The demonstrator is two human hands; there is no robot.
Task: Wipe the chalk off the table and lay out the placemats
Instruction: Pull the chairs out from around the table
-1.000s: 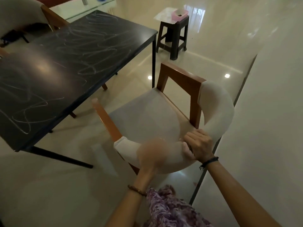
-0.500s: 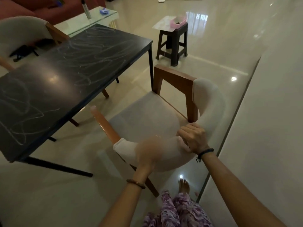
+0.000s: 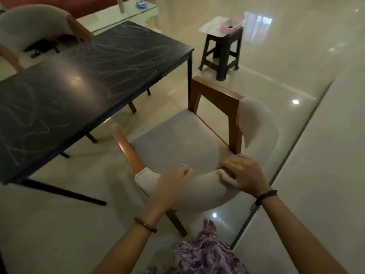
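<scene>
**Chalk Untouched as Chair Was Handled**

The black table (image 3: 83,86), up and left of the grip, lay covered in chalk scribbles (image 3: 122,56), unwiped, with no placemats visible. Both hands clasped the padded chair (image 3: 177,139) back: right hand (image 3: 243,175) curled over it, left hand (image 3: 173,180) beside.
</scene>
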